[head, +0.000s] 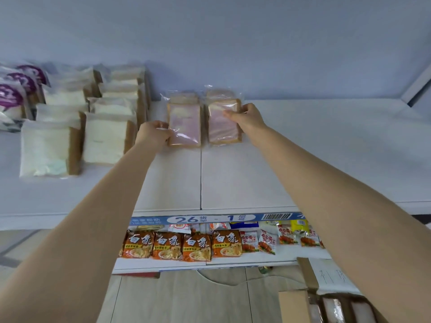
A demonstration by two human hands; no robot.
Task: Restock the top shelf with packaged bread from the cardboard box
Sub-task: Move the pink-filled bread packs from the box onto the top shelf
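— While both arms reach up, where is the bread?
— Side by side on the top shelf [303, 148]. The left hand [152, 134] pinches the left pack [185, 123] by its edge, and the right hand [245, 117] grips the right pack [225, 127] at its upper corner.

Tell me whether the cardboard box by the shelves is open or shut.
Open. The cardboard box has a flap raised, and packaged bread shows inside it; how full it is cannot be told.
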